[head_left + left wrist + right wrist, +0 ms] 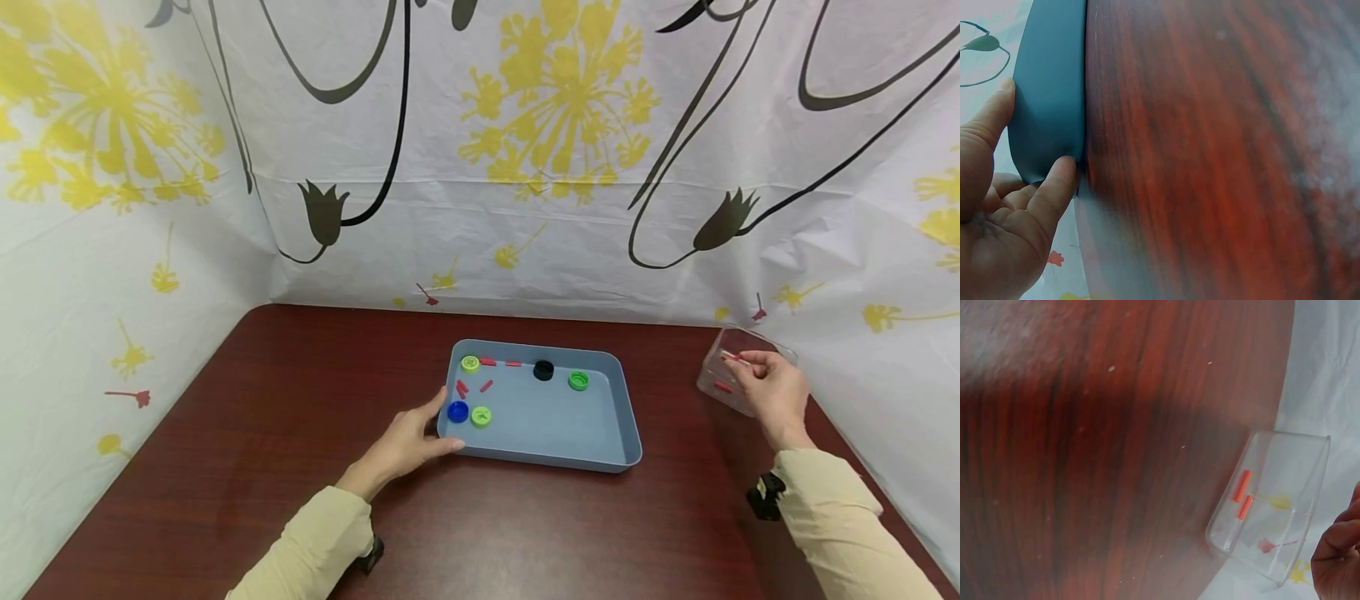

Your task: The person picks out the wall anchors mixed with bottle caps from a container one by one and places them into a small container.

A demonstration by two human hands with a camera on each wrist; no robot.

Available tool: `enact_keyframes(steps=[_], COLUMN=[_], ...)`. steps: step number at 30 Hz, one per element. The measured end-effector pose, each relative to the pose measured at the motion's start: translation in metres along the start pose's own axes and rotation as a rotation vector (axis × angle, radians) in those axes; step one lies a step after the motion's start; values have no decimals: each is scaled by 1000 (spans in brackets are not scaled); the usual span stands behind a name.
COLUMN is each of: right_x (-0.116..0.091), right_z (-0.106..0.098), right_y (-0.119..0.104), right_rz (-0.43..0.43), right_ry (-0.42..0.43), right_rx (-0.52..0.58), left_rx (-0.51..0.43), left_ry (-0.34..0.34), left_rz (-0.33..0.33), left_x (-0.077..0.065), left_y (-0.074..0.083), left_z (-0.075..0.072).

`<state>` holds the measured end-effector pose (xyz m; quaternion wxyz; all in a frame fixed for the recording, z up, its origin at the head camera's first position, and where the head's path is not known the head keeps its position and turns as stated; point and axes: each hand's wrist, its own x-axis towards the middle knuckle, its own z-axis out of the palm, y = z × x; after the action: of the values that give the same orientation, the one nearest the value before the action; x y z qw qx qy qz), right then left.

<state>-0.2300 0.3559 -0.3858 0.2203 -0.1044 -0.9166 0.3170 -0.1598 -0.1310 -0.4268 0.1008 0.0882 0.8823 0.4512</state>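
At the near left corner of the blue-grey tray [547,433] is my left hand [405,440], its thumb on the front wall and index finger on the left side. In the left wrist view the hand [1019,212] holds the tray corner [1050,94], other fingers bent behind it. My right hand [772,392] is over the clear plastic box [738,343], pinching a small red stick [733,356] at its fingertips. The right wrist view shows the box [1291,462] with two red sticks [1242,485] inside; that hand [1338,550] is partly cut off.
Inside the tray lie a blue cap [457,412], a black cap [543,370], a green cap [578,380], lime caps [482,417] and several red sticks [487,386]. A patterned white cloth [420,167] hangs behind and beside the dark wood table [300,400].
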Motion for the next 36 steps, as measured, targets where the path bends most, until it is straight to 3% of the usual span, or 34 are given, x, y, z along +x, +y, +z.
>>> enact_keyframes(steps=[7,15,36], right_x=[0,-1,-1], right_z=[2,5,5], right_y=[6,13,16], right_rz=[-34,36,-1], right_ry=[0,-64,-95], right_rx=[-107,-177,-197], left_rx=[-9,-24,-26], left_ry=[0,0,6], left_rz=[-7,2,7], left_x=[0,0,0], left_y=[-1,-1,-1], left_z=[0,1,1])
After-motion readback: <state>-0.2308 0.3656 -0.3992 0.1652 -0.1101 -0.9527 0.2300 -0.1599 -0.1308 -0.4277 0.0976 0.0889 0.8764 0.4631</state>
